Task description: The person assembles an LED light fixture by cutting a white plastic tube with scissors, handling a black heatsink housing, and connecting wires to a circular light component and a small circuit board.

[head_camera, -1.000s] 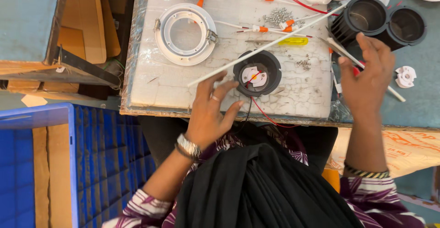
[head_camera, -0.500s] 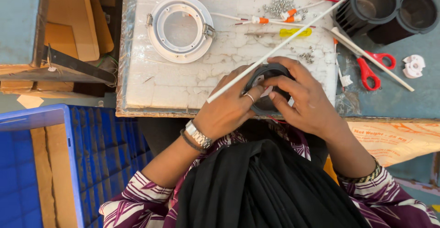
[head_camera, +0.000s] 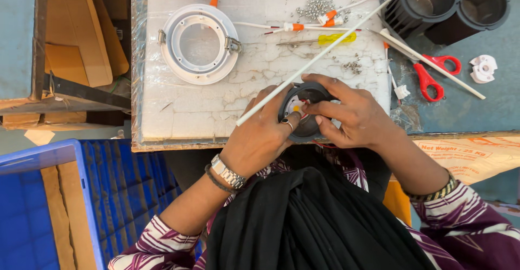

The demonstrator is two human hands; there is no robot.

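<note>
A round black lamp housing [head_camera: 304, 107] with a white and orange centre lies at the near edge of the white worktop [head_camera: 189, 107]. My left hand [head_camera: 260, 137] grips its left side, a ring on one finger. My right hand [head_camera: 352, 115] curls over its right side, fingertips pressed onto the centre part. A long white rod [head_camera: 319, 58] runs diagonally over the housing from the left hand toward the far right.
A white round lamp ring [head_camera: 199, 44] lies far left on the worktop. Loose screws [head_camera: 317, 7], orange-tipped wires and a yellow-handled screwdriver [head_camera: 336, 38] lie beyond. Red scissors [head_camera: 433, 72], two black cups [head_camera: 449, 4] and a white clip [head_camera: 482, 68] sit right. A blue crate [head_camera: 70, 199] stands below left.
My right hand came back from the black cups at the far right to the black housing. Both hands now close around it; the view has shifted slightly.
</note>
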